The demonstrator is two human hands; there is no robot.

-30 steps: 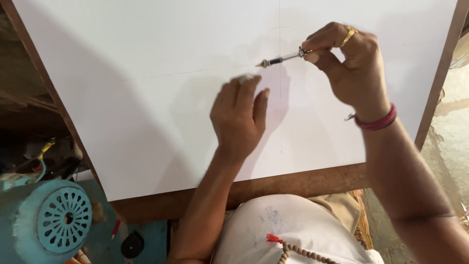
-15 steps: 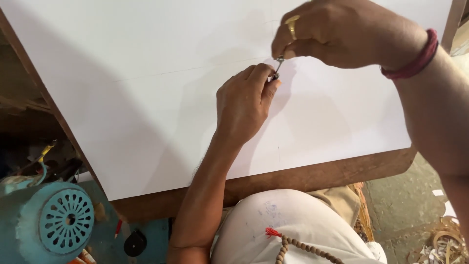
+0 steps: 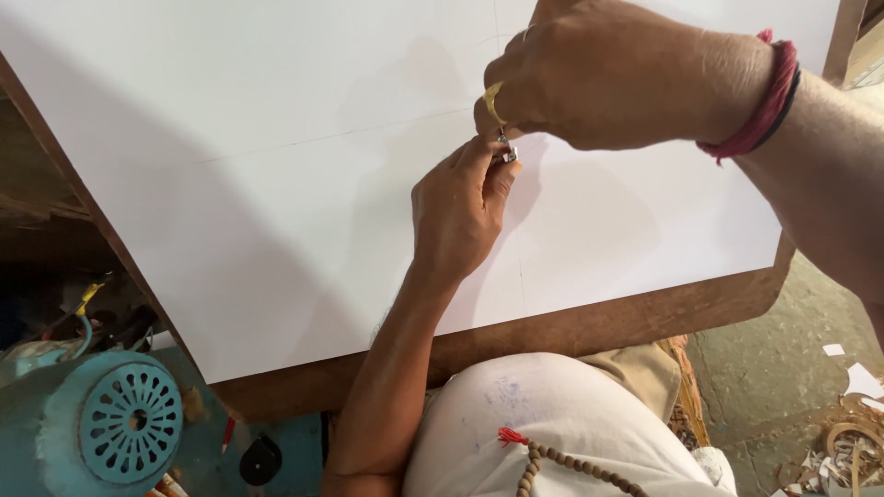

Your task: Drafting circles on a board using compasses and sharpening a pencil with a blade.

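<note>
left hand (image 3: 458,213), right hand (image 3: 589,78), both pinching small metal tool (image 3: 505,153), white board (image 3: 258,166)

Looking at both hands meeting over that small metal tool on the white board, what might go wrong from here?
1. The left hand and right hand pinch the small metal tool by the fingertips only; it could slip and mar the white board.
2. The right hand hides the tip, so it may miss the faint pencil lines.
3. Leaning on the board may smudge those lines.
</note>
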